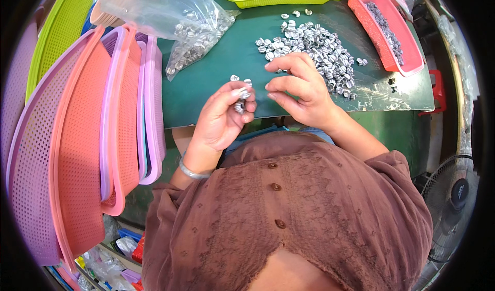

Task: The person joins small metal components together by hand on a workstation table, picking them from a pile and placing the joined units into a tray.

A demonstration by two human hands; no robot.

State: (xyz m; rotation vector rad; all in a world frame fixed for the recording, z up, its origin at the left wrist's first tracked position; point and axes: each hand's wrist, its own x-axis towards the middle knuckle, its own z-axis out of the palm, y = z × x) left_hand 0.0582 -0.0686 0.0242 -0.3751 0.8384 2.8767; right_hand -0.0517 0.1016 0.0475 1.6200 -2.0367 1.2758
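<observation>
My left hand (223, 108) is closed around a few small silver metal pieces (240, 106), held over the table's near edge. A couple more pieces lie on the table just beyond its fingertips. To its right, my right hand (301, 87) has its fingers apart and curved toward the left hand, with nothing seen between them. Just beyond the right hand spreads a pile of the same small silver, ridged metal pieces (322, 51). A clear plastic bag (191, 33) partly filled with similar pieces lies on the table at the far left.
The green table (185, 97) carries a yellow-green basket (281, 1) at the back and a pink basket (379, 41) of small grey pieces at the right. Stacked perforated baskets (80, 151) in orange and purple crowd the left side. A fan (454, 198) stands at lower right.
</observation>
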